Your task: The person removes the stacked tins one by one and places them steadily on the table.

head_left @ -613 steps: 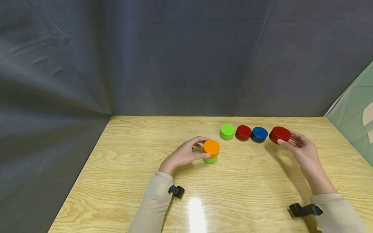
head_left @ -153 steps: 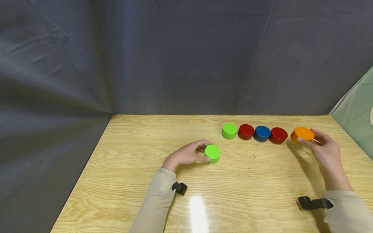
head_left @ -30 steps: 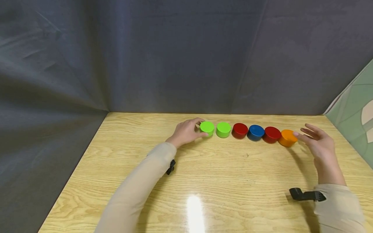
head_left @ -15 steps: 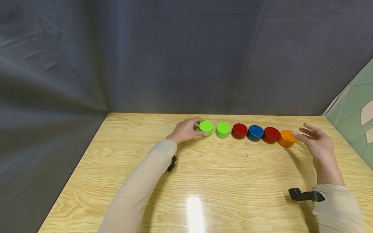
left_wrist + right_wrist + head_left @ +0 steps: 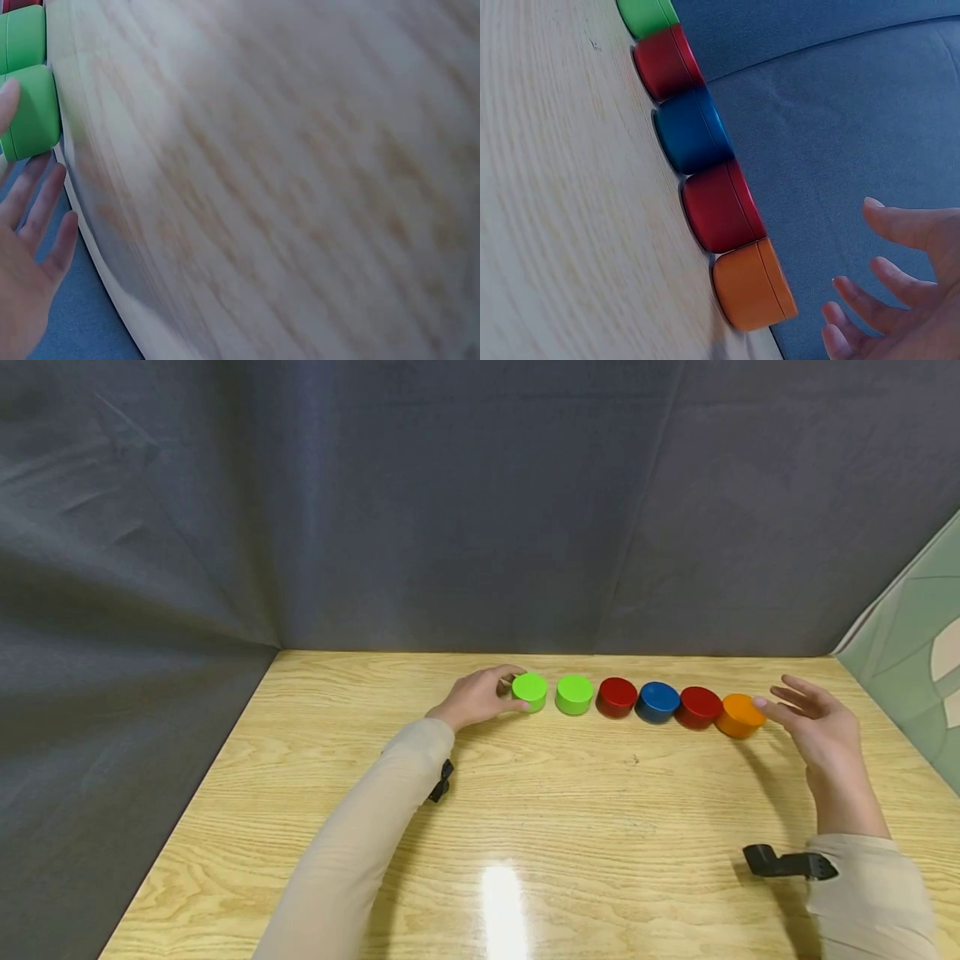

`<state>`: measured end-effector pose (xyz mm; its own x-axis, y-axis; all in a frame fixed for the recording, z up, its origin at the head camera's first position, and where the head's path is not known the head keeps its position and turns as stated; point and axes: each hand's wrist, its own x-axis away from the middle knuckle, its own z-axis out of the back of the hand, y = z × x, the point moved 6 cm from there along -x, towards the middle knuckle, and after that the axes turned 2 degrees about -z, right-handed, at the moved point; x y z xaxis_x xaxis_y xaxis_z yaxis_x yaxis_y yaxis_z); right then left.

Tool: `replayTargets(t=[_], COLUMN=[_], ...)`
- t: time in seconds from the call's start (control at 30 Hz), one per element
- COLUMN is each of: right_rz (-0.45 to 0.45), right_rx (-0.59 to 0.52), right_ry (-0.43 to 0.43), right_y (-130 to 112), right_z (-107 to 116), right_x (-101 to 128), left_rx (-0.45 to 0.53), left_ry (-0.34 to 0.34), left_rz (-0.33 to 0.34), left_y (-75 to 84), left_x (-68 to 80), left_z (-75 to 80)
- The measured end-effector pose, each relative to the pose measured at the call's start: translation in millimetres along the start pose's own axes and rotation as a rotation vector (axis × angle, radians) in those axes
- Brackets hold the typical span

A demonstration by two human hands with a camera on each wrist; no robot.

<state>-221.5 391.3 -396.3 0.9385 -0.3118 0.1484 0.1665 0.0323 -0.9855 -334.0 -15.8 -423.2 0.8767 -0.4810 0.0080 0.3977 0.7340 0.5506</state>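
Lying in a row along the far part of the wooden surface [image 5: 570,810], running 9 to 3 o'clock: leftmost green puck [image 5: 530,691], second green puck [image 5: 574,693], red puck [image 5: 617,696], blue puck [image 5: 657,701], second red puck [image 5: 699,706], orange puck [image 5: 740,715]. Small gap between the two green ones; the rest touching or nearly so

Left hand [image 5: 477,697] at 9 o'clock of the leftmost green puck, fingers loosely curved about its side, thumb tip against it; firm grip or mere touch, cannot tell

Right hand [image 5: 817,727] at 3 o'clock of the orange puck, fingers spread and relaxed, holding nothing, one fingertip at the puck's edge

Dark cloth backdrop [image 5: 480,502] at 12 o'clock behind the row
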Motion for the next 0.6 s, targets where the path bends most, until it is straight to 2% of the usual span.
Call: replayTargets(t=[0.27, 0.47, 0.6], right_rz=[0.029, 0.123, 0.152], right_rx=[-0.009, -0.093, -0.036], right_ry=[-0.011, -0.079, -0.101], right_y=[-3, -12, -18], right_z=[-1, -9, -16], right_x=[2, 4, 7], left_rx=[0.020, 0.041, 0.075], left_ry=[-0.045, -0.002, 0.041], left_rz=[-0.030, -0.023, -0.003], left_y=[2.5, 0.4, 1.3], left_x=[2.1, 8.7, 16.0], left_z=[-0.3, 5.6, 11.5])
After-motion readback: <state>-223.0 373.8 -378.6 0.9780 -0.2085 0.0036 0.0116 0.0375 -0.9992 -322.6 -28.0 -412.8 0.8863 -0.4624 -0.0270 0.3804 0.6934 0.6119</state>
